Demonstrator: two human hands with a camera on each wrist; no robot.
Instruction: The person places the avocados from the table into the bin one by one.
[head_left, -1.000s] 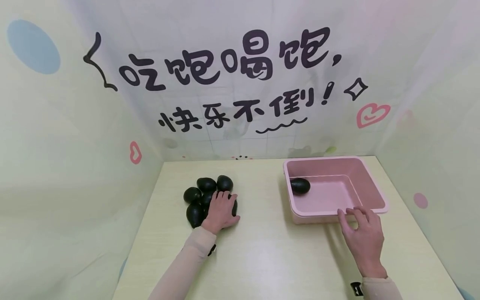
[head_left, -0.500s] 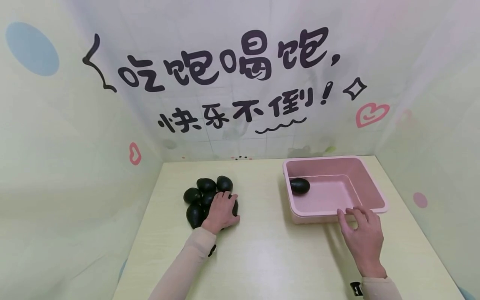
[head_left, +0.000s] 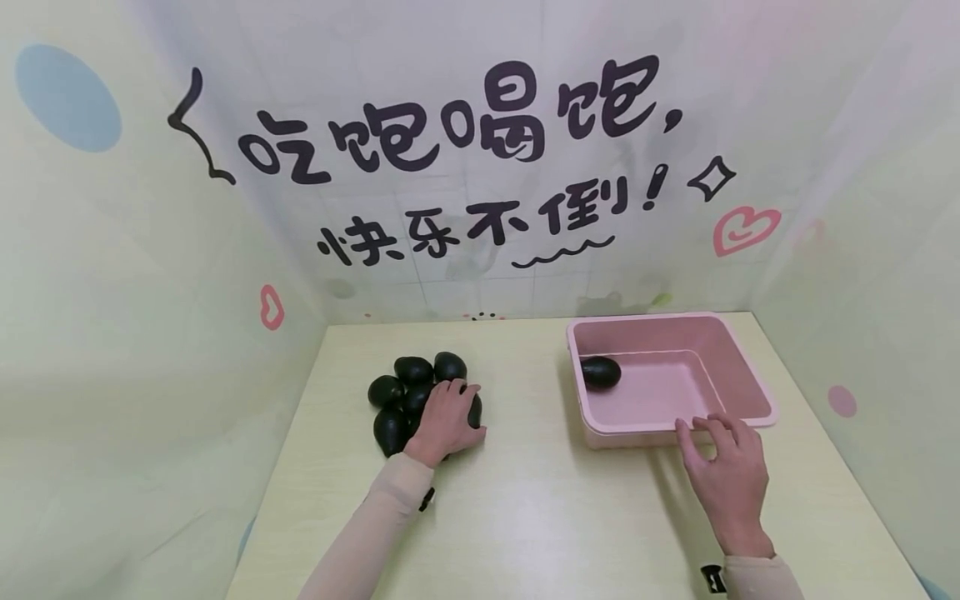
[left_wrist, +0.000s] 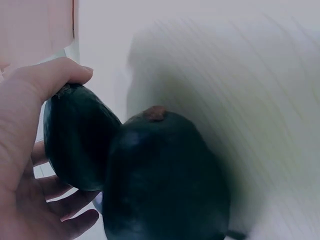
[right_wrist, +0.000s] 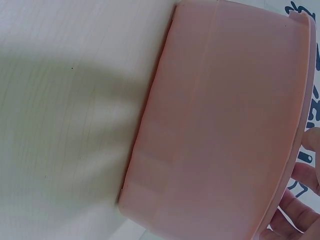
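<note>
My left hand (head_left: 446,423) grips an avocado (head_left: 475,411) at the right side of a cluster of dark avocados (head_left: 391,430). In the left wrist view, the thumb lies over the stem end of the held avocado (left_wrist: 80,137), and the other fingers are round its far side. Another avocado (left_wrist: 167,180) touches it, closer to the camera. My right hand (head_left: 729,479) holds the front rim of a pink plastic bin (head_left: 637,429), its fingertips bent over the edge. One avocado (head_left: 601,372) lies inside the bin against its left wall.
The pale wooden table (head_left: 517,500) extends between the avocados and the bin. Behind it hangs a printed cloth backdrop (head_left: 480,192) with black lettering, and more cloth encloses both sides.
My left hand has shifted slightly to the right, and the avocado in it has edged away from the cluster. The right hand and the bin stay where they were.
</note>
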